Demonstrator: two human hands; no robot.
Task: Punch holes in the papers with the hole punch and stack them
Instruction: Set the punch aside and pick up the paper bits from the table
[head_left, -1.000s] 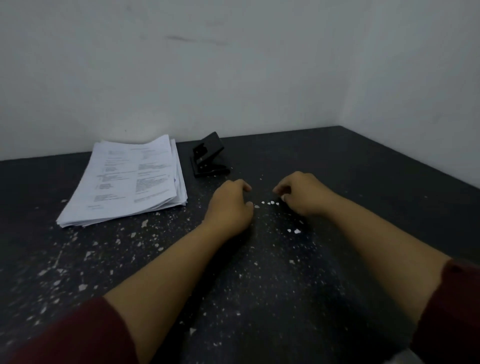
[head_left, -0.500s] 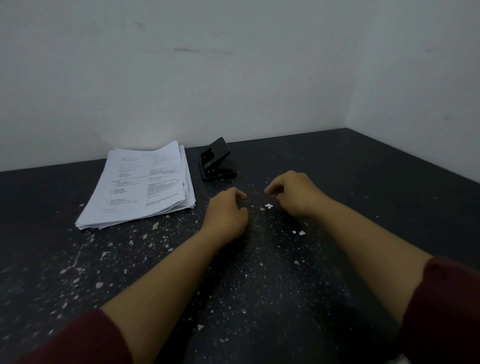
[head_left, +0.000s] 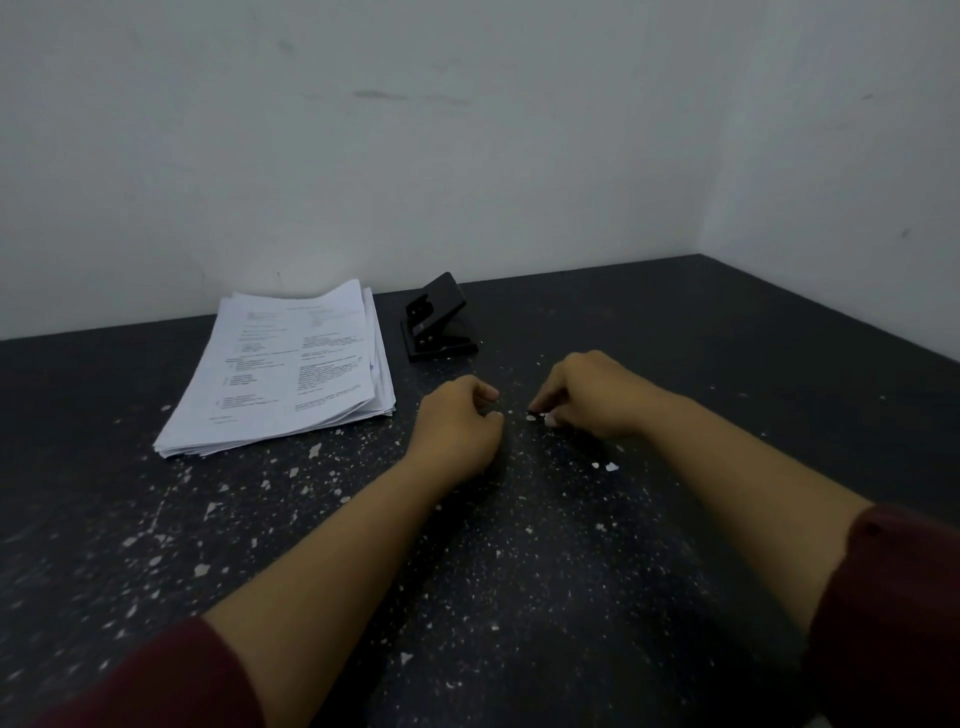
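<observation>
Papers (head_left: 291, 364): one fanned stack, flat on the dark table (head_left: 727, 364), far left, near the wall (head_left: 363, 156). Printed side up, edges not squared.
Hole punch (head_left: 439, 325): black, just right of the stack, not touching it. Lever raised, mouth seems to face the stack.
Left hand (head_left: 457, 426): resting on table in front of the punch, fingers curled in loosely, holding nothing I can see.
Right hand (head_left: 592, 392): resting near the left, a gap btwn them. Fingertips (head_left: 537, 408) pinched down at small white bits (head_left: 545, 418) on the table; can't tell if it actually grips one.
Both hands: apart from papers & punch.
Scraps (head_left: 608, 466): white flecks scattered over the tabletop, prob. punch waste + worn finish; hard to tell which.
Handling, papers: light, floppy, slick sheet on sheet. Top sheets will slide off if pushed. Best taken at the near right corner or right edge, thumb on top, fingers under; a few at a time, since a thick wad likely won't fit the slot.
Handling, punch: rigid, heavier than the paper, prob. metal. Hold the base w/ one hand, press the lever's free end w/ the other.
Risk: uneven edges give off-line holes; tap sheets square first.
Progress: can't tell if the stack is punched; no holes visible from here.
</observation>
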